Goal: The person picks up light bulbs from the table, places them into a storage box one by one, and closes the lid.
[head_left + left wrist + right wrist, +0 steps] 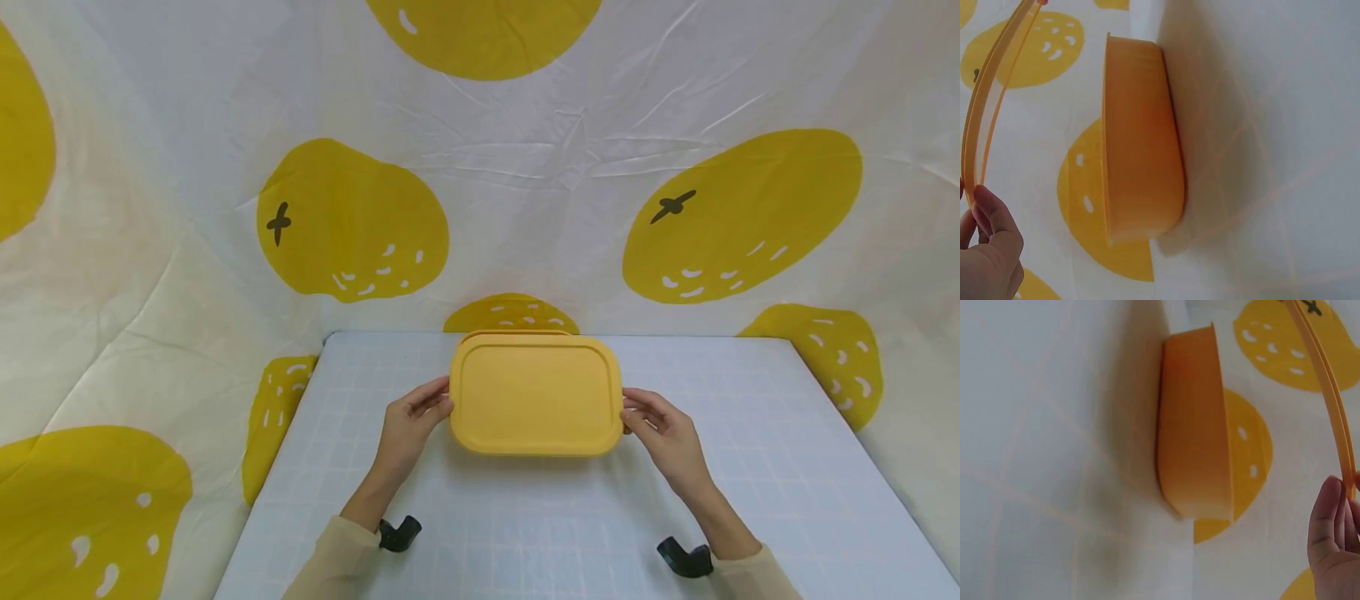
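A yellow lid looked like matt plastic, smooth, with a soft, even sheen and a moulded raised border near its edge; seen edge-on from the wrists it was thin. The yellow container below it appeared to be the same matt, smooth plastic, its side wall faintly ridged in the left wrist view. The table was covered with a pale sheet printed with a faint grid, smooth and slightly glossy. Behind it hung a backdrop of thin white cloth printed with yellow fruit shapes, creased and wrinkled, with a slight shine. Beige sleeves looked like soft, matt fabric.
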Demonstrator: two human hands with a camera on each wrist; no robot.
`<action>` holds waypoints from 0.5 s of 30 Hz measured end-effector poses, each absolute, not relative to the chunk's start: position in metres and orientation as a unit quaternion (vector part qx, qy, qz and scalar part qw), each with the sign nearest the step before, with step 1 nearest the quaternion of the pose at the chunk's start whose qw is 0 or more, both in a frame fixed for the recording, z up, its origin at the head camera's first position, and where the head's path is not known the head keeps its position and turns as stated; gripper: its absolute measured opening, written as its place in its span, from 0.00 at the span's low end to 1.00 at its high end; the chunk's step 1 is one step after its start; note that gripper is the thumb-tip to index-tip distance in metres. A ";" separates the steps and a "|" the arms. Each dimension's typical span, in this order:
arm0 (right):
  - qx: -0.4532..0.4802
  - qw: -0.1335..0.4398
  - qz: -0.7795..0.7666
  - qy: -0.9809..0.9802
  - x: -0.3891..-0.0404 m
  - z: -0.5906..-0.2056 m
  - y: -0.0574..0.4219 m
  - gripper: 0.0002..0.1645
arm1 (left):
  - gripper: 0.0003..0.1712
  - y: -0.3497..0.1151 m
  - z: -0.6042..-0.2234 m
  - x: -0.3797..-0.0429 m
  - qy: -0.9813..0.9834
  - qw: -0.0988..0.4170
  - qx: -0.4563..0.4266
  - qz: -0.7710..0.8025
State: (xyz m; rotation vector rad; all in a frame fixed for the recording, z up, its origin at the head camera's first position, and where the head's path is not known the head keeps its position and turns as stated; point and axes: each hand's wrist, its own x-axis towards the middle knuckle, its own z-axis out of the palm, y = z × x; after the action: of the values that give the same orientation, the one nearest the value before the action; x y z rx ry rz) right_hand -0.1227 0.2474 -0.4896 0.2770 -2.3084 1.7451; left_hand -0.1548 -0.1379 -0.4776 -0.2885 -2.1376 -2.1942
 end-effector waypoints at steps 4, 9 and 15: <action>0.086 0.113 0.584 -0.799 -0.130 -0.486 0.246 0.20 | 0.24 -0.136 -0.477 -0.162 -0.715 0.042 -0.092 -0.692; 0.072 0.111 0.574 -0.808 -0.145 -0.482 0.244 0.20 | 0.23 -0.134 -0.476 -0.178 -0.729 0.043 -0.086 -0.678; 0.069 0.112 0.561 -0.818 -0.166 -0.479 0.242 0.20 | 0.22 -0.130 -0.469 -0.197 -0.748 0.031 -0.053 -0.661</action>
State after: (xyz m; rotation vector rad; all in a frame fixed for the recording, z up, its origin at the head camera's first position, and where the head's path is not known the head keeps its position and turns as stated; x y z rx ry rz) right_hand -0.1658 0.2415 -0.4793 0.2024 -2.3995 1.6454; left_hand -0.1971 -0.1303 -0.4691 -0.1636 -2.3048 -2.0365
